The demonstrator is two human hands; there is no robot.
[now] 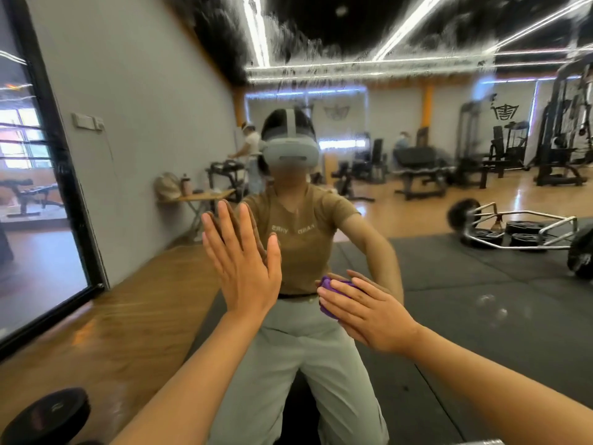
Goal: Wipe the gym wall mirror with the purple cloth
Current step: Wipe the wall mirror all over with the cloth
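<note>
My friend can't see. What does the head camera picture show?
A person's right hand presses a purple cloth against a gym wall mirror, while the left hand rests flat on the glass. Weight machines show in the reflection.

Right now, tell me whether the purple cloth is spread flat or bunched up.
Bunched up. The purple cloth shows as a crumpled wad under the right hand, which presses it against the mirror with fingers straight.

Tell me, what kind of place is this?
It looks like a gym. Weight machines and benches show in the big wall mirror, and a hex barbell lies on black floor mats. The right hand presses a purple cloth against the glass.
</note>
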